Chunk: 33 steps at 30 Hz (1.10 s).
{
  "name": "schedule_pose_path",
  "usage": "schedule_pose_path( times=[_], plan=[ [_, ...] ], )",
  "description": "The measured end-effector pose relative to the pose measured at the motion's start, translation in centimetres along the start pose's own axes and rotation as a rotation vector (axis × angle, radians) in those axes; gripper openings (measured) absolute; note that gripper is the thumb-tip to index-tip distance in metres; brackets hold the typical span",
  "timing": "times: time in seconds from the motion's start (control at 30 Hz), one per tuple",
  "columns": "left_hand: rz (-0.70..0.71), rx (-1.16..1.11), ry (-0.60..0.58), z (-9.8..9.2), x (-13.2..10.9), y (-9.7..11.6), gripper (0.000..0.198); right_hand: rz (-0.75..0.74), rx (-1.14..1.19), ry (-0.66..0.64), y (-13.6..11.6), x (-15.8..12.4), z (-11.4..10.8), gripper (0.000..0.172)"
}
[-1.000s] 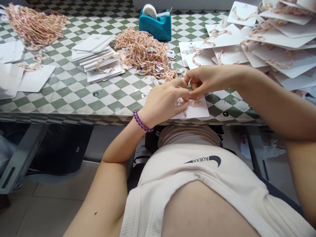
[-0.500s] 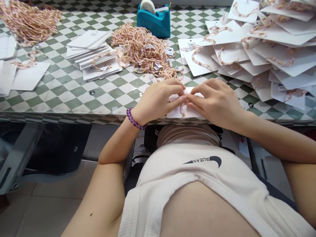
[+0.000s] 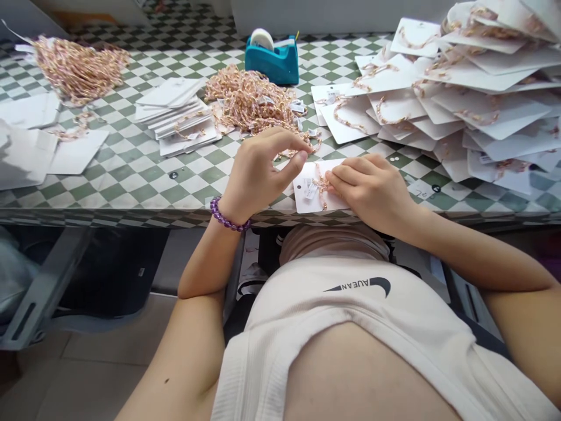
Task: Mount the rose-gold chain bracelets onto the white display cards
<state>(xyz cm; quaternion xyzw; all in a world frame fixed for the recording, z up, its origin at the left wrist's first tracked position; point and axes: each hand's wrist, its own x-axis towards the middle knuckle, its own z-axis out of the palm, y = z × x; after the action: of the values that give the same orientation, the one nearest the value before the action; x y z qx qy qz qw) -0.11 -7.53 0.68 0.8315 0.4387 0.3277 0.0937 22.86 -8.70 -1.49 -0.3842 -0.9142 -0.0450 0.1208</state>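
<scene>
On the far left lies a big pile of pink and gold chains (image 3: 79, 71), and next to it is a stack of white cards (image 3: 177, 115). A second pile of chains (image 3: 249, 99) with small tags sits behind the hands, by a teal tape dispenser (image 3: 272, 65). The left hand (image 3: 258, 172), with a purple bead bracelet (image 3: 225, 215) on its wrist, hangs at the edge of that pile. Its fingers (image 3: 280, 140) are bent and close together, but I cannot tell if they hold anything. The white card (image 3: 312, 203) lies at the table's edge on a green and white checked cloth (image 3: 184, 193), with a short chain (image 3: 322, 186) on it. The right hand (image 3: 372, 190) presses that chain down, its fingers narrow and flat — this is the step in hand. Far right is a heap of chain cards (image 3: 468, 88). The tags are too small to read, but the shirt (image 3: 333, 298) shows a swoosh and "AUEAN" — upside down.
</scene>
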Motion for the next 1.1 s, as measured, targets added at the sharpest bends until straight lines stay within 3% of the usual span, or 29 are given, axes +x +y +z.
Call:
schedule_pose_path(
  times=[0.43,0.67,0.8,0.97,1.1],
  plan=[
    [-0.008,0.026,0.035,0.2,-0.2,-0.1,0.018,-0.069,-0.104,0.145,0.2,-0.6,0.7,0.037],
    [0.007,0.002,0.036,0.5,-0.2,-0.8,0.016,0.036,0.109,0.140,1.0,-0.5,1.5,0.031],
    [0.005,-0.004,0.050,0.3,-0.3,-0.9,0.017,0.022,0.249,0.207,1.7,-1.0,1.0,0.055],
    [-0.003,0.015,0.035,-0.1,-0.4,-0.8,0.019,0.115,0.389,0.437,1.0,-2.5,0.1,0.038],
    [-0.010,0.023,0.017,-0.3,-0.5,-0.8,0.020,0.155,0.433,0.437,0.9,-3.3,0.3,0.037]
  ],
)
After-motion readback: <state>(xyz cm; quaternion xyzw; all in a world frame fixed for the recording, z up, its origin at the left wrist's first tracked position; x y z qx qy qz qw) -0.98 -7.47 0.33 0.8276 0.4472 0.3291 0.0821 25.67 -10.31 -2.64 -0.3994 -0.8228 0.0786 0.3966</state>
